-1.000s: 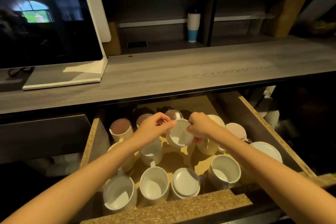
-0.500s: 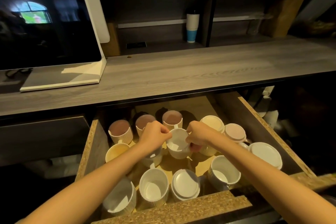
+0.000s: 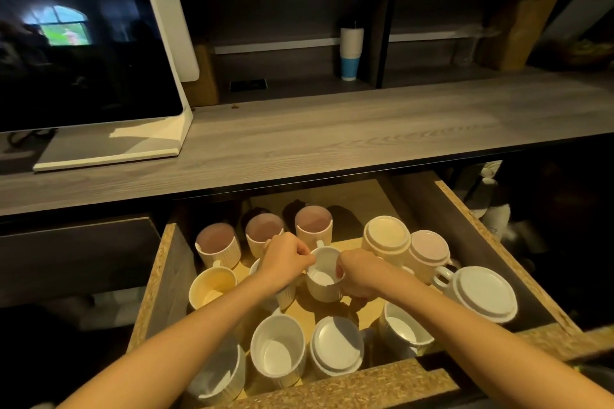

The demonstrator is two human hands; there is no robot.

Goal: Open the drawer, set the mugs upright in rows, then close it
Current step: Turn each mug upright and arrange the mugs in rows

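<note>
At the worktop's left end a dark monitor (image 3: 83, 43) is standing on its white foot. Below the worktop the drawer (image 3: 159, 276) is hanging pulled out.

Along the drawer's back edge, starting near the left wall, three pink-lined mugs (image 3: 264, 229) are standing mouth up in a row. In front of the leftmost one, a cream mug (image 3: 212, 285) is standing upright beside the left wall. In the front left corner a ribbed mug (image 3: 219, 372) is lying tilted, and just right of it a plain white mug (image 3: 277, 347) is standing mouth up.

The left hand (image 3: 285, 259) is pinching the left rim of the held mug (image 3: 324, 279) with curled fingers. The right hand (image 3: 358, 272) is curling its fingers round the mug's right side. This mug is sitting mouth up in the drawer's middle. I cannot tell if it is touching the floor.

At the front edge an upturned white mug (image 3: 335, 345) is resting base up. Towards the back right, an upturned cream mug (image 3: 387, 236) and an upturned pink mug (image 3: 428, 249) are standing side by side. Near the front right an open mug (image 3: 405, 329) is standing mouth up. By the right wall a large mug (image 3: 481, 292) is tilting, base showing.
</note>
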